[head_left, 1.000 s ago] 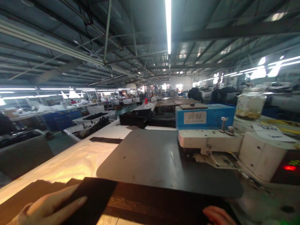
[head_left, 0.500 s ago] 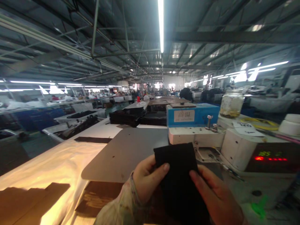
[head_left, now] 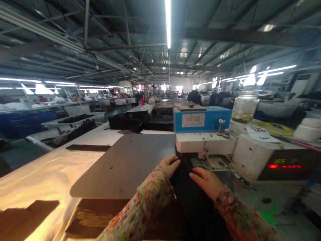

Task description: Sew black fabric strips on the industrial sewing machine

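A strip of black fabric (head_left: pixel 188 192) runs from the lower edge of the view up to the front of a white machine head (head_left: pixel 192 143). My left hand (head_left: pixel 170 166) pinches its far left corner close to the machine, over the right side of a grey metal plate (head_left: pixel 125 167). Closed on the strip's right edge, with the thumb on top, is my right hand (head_left: pixel 207 182), a little nearer to me. The fingertips beneath the fabric are hidden. Whether the far end is inside the machine, I cannot tell.
On the machine sits a blue box (head_left: pixel 213 118); right of it stand a glass jar (head_left: pixel 244 107) and a control unit with a lit display (head_left: pixel 286 165). Black fabric stacks (head_left: pixel 129 121) lie behind the plate. Brown sheets (head_left: pixel 30 217) are at the front left.
Both hands have moved forward with the black fabric, from held up before me to down at the machine's front. The view has shifted slightly right.
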The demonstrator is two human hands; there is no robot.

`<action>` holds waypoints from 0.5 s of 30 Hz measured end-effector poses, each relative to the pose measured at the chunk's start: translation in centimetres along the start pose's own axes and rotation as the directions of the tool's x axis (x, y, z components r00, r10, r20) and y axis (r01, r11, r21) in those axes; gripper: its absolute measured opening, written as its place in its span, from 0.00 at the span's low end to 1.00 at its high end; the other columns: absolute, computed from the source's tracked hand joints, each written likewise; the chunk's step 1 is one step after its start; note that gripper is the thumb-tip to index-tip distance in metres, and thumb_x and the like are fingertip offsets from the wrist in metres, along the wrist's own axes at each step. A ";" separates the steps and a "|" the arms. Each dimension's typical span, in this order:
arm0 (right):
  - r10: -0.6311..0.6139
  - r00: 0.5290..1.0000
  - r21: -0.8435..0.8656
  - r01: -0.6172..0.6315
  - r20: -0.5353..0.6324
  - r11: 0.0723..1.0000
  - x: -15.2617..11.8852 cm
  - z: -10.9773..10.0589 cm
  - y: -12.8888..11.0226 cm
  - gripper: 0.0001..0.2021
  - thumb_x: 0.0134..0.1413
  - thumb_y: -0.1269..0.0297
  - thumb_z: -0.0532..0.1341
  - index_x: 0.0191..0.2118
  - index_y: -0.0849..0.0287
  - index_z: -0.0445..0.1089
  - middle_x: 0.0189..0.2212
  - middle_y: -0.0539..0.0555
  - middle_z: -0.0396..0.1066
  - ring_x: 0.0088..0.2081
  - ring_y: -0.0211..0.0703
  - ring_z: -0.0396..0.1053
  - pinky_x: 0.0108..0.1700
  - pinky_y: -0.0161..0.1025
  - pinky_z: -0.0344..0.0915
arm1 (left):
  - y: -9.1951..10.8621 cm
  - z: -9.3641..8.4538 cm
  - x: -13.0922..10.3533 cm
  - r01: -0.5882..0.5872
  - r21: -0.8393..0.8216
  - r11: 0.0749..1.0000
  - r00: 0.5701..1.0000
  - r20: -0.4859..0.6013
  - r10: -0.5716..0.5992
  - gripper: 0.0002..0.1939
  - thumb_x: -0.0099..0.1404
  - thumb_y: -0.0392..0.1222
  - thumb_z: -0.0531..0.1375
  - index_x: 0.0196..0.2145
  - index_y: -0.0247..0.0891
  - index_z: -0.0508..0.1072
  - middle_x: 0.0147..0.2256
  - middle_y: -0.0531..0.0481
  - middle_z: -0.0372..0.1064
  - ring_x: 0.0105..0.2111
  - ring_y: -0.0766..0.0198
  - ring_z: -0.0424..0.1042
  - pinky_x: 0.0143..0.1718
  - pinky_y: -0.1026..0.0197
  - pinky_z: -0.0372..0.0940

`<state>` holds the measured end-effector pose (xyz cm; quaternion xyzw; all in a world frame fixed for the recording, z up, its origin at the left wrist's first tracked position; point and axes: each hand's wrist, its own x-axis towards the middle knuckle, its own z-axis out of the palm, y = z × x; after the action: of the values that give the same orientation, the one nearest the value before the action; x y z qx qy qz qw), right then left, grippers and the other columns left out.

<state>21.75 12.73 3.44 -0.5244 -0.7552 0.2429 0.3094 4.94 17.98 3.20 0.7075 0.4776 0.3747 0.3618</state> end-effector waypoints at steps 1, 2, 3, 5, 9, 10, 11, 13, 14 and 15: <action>0.021 1.000 0.014 -0.020 -0.023 1.000 0.0 0.2 0.0 0.13 0.50 0.59 0.49 0.33 0.60 0.66 0.29 0.53 0.69 0.32 0.42 0.66 0.34 0.37 0.60 | -0.1 0.1 0.0 0.004 -0.027 1.000 1.000 -0.009 -0.004 0.14 0.53 0.48 0.52 0.29 0.35 0.69 0.24 0.53 0.66 0.25 0.66 0.64 0.27 0.65 0.60; 0.041 0.998 0.026 -0.040 -0.057 0.999 0.1 0.4 0.0 0.14 0.50 0.59 0.50 0.37 0.61 0.66 0.33 0.54 0.69 0.35 0.43 0.66 0.37 0.38 0.60 | -0.1 0.1 0.0 0.000 -0.050 0.999 1.000 -0.009 0.000 0.14 0.53 0.48 0.53 0.29 0.35 0.69 0.23 0.53 0.65 0.25 0.67 0.64 0.26 0.66 0.59; 0.055 0.995 0.037 -0.052 -0.088 0.998 0.1 0.7 0.0 0.16 0.49 0.59 0.50 0.41 0.61 0.65 0.37 0.56 0.68 0.38 0.44 0.65 0.40 0.40 0.60 | -0.2 0.1 -0.1 0.000 -0.072 0.997 1.000 0.000 0.000 0.14 0.52 0.48 0.53 0.29 0.35 0.69 0.23 0.53 0.65 0.24 0.67 0.63 0.26 0.66 0.59; 0.052 0.990 0.061 -0.045 -0.135 0.997 0.4 1.4 -0.3 0.18 0.49 0.60 0.50 0.45 0.62 0.62 0.41 0.57 0.67 0.41 0.45 0.64 0.43 0.41 0.60 | -0.1 0.1 -0.2 0.020 -0.110 0.994 1.000 0.016 -0.018 0.13 0.52 0.48 0.53 0.28 0.35 0.69 0.23 0.53 0.65 0.24 0.68 0.63 0.26 0.66 0.58; -0.051 0.980 0.044 0.060 -0.192 0.997 0.6 2.2 -0.8 0.19 0.50 0.61 0.48 0.47 0.65 0.61 0.43 0.59 0.65 0.44 0.44 0.63 0.46 0.41 0.59 | 0.5 -0.1 -0.5 0.059 -0.142 0.988 0.998 0.013 -0.058 0.12 0.51 0.46 0.54 0.27 0.35 0.70 0.22 0.54 0.64 0.24 0.68 0.62 0.27 0.67 0.57; -0.082 0.974 0.019 0.088 -0.213 0.996 0.5 2.3 -0.9 0.20 0.51 0.62 0.47 0.47 0.66 0.61 0.43 0.59 0.65 0.44 0.44 0.62 0.46 0.40 0.59 | 0.6 -0.1 -0.5 0.061 -0.140 0.988 0.998 0.010 -0.060 0.12 0.51 0.46 0.54 0.26 0.35 0.70 0.22 0.54 0.64 0.24 0.68 0.62 0.27 0.67 0.57; -0.114 0.966 -0.008 0.116 -0.232 0.993 0.4 2.3 -0.9 0.20 0.51 0.62 0.47 0.47 0.67 0.61 0.43 0.60 0.65 0.44 0.43 0.62 0.46 0.40 0.59 | 0.7 -0.1 -0.5 0.061 -0.137 0.989 0.998 0.012 -0.060 0.12 0.51 0.46 0.54 0.26 0.35 0.70 0.22 0.54 0.64 0.25 0.68 0.62 0.27 0.67 0.57; -0.186 0.944 -0.067 0.174 -0.273 0.982 0.2 2.3 -0.9 0.19 0.52 0.64 0.47 0.47 0.67 0.61 0.43 0.59 0.65 0.44 0.42 0.63 0.46 0.38 0.60 | 0.6 -0.2 -0.4 0.058 -0.135 0.989 0.998 0.017 -0.057 0.12 0.51 0.46 0.54 0.26 0.36 0.71 0.22 0.54 0.64 0.25 0.68 0.62 0.28 0.67 0.57; -0.226 0.928 -0.102 0.205 -0.296 0.973 0.1 2.4 -0.9 0.18 0.52 0.64 0.47 0.47 0.67 0.61 0.43 0.59 0.65 0.44 0.41 0.63 0.46 0.37 0.60 | 0.4 -0.2 -0.4 0.060 -0.139 0.989 0.998 0.021 -0.058 0.12 0.50 0.46 0.54 0.26 0.36 0.71 0.22 0.54 0.64 0.25 0.68 0.62 0.29 0.66 0.57; -0.270 0.909 -0.143 0.236 -0.317 0.961 0.0 2.4 -0.8 0.18 0.53 0.65 0.46 0.47 0.66 0.60 0.43 0.59 0.65 0.44 0.41 0.63 0.46 0.36 0.60 | 0.3 -0.2 -0.3 0.065 -0.145 0.987 0.998 0.024 -0.062 0.11 0.50 0.46 0.55 0.26 0.36 0.71 0.22 0.55 0.64 0.26 0.68 0.63 0.29 0.66 0.57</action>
<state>19.47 12.31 2.33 -0.4707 -0.7647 0.0697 0.4345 4.77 17.68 3.49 0.6673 0.4674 0.3900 0.4291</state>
